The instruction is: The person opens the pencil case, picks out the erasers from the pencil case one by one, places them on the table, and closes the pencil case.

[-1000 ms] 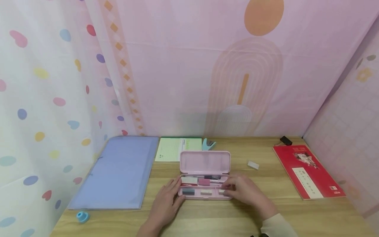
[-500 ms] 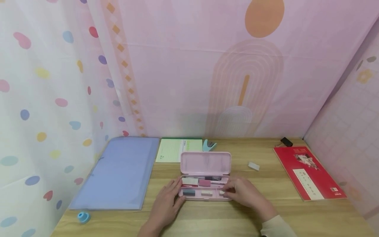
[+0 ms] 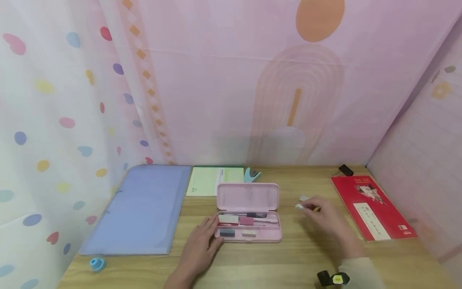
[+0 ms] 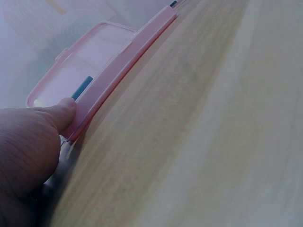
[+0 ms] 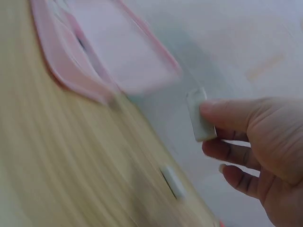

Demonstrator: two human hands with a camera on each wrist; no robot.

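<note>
One tabletop eraser near right hand

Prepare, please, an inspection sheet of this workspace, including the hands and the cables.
Surface: wood-grain table.
Job's things: pencil case, lid open, pens and small blocks inside; held eraser, raised off the table; loose eraser, lying on the table.
Clutter: folder, notepad, light-blue tool, red book, black item, blue cap.
Grippers: left hand touches the pencil case's left end; right hand pinches the held eraser.
Cables: nothing seen.
Surroundings: patterned drapes.
</note>
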